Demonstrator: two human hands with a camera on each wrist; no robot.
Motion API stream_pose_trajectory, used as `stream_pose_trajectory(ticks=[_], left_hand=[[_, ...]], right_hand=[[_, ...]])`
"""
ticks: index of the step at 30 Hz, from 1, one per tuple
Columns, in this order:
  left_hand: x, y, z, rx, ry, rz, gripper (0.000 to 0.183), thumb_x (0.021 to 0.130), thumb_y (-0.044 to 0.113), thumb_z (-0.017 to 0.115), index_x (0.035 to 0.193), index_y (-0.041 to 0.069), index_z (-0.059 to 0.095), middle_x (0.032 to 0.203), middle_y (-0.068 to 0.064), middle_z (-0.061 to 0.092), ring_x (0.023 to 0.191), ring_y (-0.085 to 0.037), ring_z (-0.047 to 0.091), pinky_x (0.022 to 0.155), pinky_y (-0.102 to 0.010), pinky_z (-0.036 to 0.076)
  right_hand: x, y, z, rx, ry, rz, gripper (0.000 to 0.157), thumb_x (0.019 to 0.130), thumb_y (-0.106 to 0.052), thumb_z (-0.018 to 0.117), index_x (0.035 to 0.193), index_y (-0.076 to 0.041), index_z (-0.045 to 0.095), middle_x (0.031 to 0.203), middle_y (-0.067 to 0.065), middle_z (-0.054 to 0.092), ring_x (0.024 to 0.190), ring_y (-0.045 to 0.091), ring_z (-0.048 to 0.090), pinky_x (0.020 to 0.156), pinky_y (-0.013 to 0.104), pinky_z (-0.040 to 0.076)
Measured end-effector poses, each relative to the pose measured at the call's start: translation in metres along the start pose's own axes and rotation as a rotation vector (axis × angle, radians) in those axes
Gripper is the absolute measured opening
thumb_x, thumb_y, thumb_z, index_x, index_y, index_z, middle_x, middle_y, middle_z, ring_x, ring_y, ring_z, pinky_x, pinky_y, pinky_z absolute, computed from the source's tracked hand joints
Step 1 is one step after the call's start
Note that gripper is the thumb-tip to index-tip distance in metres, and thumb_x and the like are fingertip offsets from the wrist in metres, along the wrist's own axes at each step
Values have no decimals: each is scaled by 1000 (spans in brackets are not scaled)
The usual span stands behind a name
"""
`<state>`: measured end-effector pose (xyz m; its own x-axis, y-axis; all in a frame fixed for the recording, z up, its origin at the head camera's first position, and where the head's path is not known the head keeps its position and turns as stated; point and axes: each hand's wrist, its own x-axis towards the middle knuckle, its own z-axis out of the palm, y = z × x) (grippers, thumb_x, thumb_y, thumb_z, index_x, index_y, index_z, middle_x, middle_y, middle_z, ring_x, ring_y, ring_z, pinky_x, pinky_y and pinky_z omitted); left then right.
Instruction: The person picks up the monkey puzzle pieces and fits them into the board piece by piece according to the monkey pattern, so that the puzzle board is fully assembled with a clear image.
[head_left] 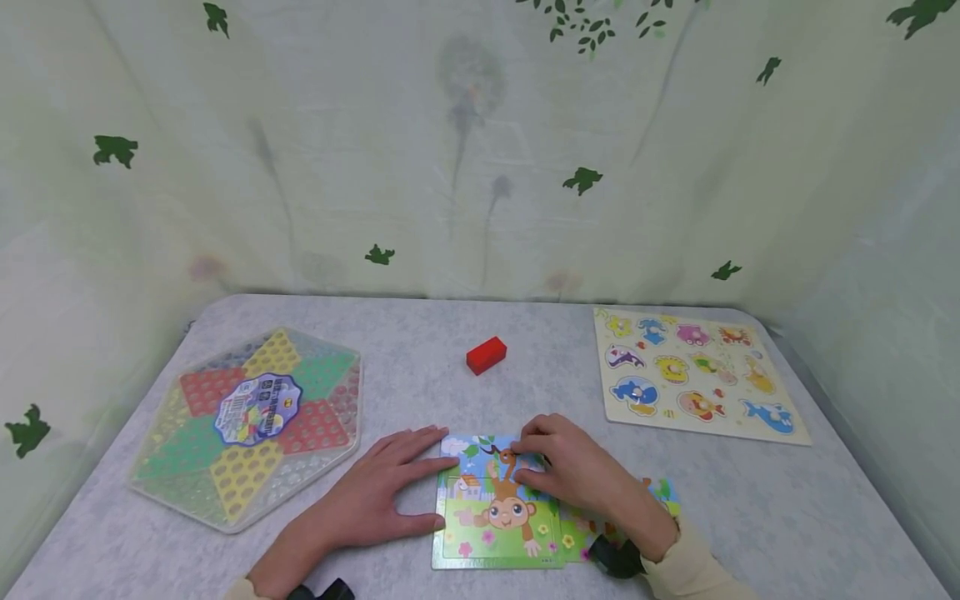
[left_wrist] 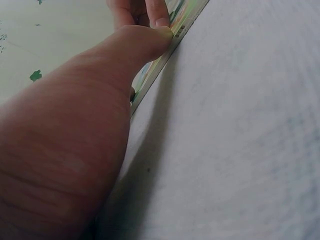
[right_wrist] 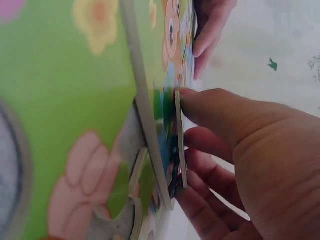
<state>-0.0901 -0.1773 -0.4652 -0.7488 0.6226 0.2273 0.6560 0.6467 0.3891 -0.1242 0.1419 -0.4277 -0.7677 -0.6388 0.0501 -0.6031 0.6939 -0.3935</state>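
A jigsaw board with a cartoon monkey [head_left: 506, 512] lies flat at the table's near middle. My left hand [head_left: 375, 492] rests along its left edge, fingers spread and fairly straight; the thumb touches the edge in the left wrist view. Over the board's upper right, my right hand [head_left: 573, 467] pinches a thin jigsaw piece [right_wrist: 180, 140], seen edge-on in the right wrist view, close over the picture. Partly beneath the right forearm is a second jigsaw board [head_left: 663, 493], with gaps among its pieces in the right wrist view.
A red block [head_left: 486, 356] lies beyond the board. At the left is a hexagonal Chinese checkers board [head_left: 322, 375] in clear plastic. A pale animal puzzle board [head_left: 720, 429] lies at the back right. A leaf-patterned curtain [head_left: 337, 167] hangs behind the table.
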Motion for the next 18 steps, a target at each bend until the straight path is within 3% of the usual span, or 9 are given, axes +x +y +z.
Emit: stream_pose_trajectory(ticks=[18], left_hand=[[0, 0, 0, -6, -3, 1, 66, 89, 70, 66, 146, 36, 59, 163, 2, 42, 150, -22, 40, 116, -49, 36]], right_hand=[[-2, -2, 2, -1, 22, 2, 34, 93, -30, 79, 121, -11, 78, 111, -3, 65, 99, 14, 55, 87, 31, 54]])
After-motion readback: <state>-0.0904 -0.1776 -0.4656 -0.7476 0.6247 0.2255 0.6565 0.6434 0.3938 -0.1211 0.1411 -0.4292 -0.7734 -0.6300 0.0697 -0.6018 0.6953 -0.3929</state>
